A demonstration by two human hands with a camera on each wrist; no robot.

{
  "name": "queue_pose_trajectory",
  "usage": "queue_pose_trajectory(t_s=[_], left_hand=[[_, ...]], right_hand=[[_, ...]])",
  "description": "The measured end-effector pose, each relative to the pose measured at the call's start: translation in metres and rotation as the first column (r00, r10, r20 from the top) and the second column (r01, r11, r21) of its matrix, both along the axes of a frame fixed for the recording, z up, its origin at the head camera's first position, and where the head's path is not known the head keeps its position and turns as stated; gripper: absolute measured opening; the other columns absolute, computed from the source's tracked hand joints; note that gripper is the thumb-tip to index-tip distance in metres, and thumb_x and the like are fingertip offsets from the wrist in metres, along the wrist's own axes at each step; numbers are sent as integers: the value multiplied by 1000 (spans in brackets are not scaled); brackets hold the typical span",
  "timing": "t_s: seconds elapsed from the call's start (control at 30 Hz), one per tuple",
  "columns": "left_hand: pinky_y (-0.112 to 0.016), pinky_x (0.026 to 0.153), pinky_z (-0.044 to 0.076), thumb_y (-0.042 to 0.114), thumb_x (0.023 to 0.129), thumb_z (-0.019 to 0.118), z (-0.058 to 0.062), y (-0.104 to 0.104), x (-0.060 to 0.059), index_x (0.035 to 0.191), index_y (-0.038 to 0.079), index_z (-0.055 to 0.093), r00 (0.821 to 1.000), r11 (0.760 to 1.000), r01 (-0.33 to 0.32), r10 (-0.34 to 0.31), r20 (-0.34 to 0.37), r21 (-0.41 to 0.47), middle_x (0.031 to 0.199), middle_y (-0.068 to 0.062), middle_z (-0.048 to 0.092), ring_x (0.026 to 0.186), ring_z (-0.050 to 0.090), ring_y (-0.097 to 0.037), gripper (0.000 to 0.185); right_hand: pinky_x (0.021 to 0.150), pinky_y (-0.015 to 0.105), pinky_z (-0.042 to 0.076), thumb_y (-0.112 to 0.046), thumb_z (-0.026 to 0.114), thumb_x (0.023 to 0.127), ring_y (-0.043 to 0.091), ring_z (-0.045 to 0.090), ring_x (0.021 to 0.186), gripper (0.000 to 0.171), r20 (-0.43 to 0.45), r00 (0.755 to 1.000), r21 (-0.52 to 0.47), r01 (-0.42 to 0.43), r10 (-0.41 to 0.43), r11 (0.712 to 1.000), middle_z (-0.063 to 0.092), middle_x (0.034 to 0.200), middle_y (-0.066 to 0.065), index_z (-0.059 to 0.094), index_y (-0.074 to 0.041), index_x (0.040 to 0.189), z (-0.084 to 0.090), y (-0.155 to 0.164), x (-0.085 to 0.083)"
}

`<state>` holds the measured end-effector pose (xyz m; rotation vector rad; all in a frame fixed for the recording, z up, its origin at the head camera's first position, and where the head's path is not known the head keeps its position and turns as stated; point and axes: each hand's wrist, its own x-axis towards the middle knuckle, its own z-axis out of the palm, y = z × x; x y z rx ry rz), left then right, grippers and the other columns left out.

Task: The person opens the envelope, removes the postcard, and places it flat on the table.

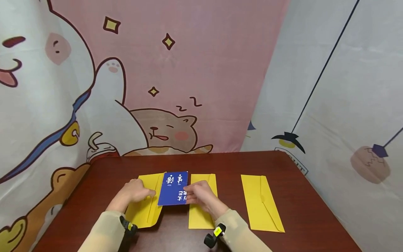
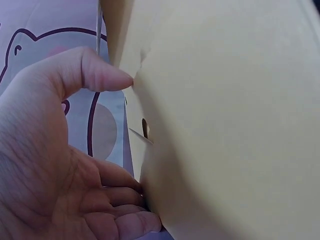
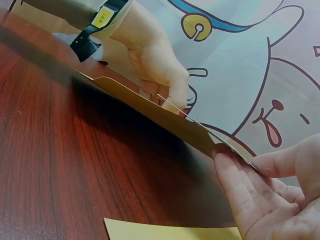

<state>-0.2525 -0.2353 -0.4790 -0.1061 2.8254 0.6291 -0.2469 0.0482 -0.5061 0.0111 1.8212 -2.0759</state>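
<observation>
Blue card [image 1: 172, 188] (white characters, illegible)

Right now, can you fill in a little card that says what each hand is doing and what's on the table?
left hand: holds the leftmost yellow paper envelope, tilted up off the table
right hand: pinches the blue rectangular card with white writing
card position: between both hands, its left edge at the held envelope
other envelopes: middle yellow envelope under the right hand; right yellow envelope lying apart, untouched
surface: dark red-brown wooden table
</observation>
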Motion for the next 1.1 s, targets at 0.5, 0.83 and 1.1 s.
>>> queue_pose_trajectory(t_s=[0.5, 0.83, 1.1], left_hand=[[-42, 71, 49, 50, 81, 80, 1, -2, 1, 115, -6, 63, 1000, 1000, 14, -14, -4, -4, 91, -12, 56, 82, 58, -28, 69], [-44, 72, 47, 51, 81, 78, 2, -3, 1, 113, -6, 63, 998, 999, 52, -52, -37, -7, 95, -14, 56, 83, 56, -31, 67], [-42, 69, 45, 50, 80, 77, 1, -3, 1, 108, -4, 64, 998, 998, 55, -55, -43, -3, 90, -12, 56, 80, 56, -29, 63]], right_hand=[[66, 38, 64, -6, 72, 95, 23, 75, 66, 19, -36, 999, -3, 26, -26, 1000, 76, 82, 16, 74, 11, 100, 7, 10, -4], [66, 36, 64, -6, 71, 95, 24, 76, 67, 21, -50, 998, -10, 36, -36, 999, 76, 83, 18, 73, 13, 103, 10, 23, -5], [57, 37, 62, -4, 72, 94, 20, 71, 56, 17, -168, 986, 141, 26, -2, 990, 73, 71, 16, 74, 13, 92, 4, 19, 2]])
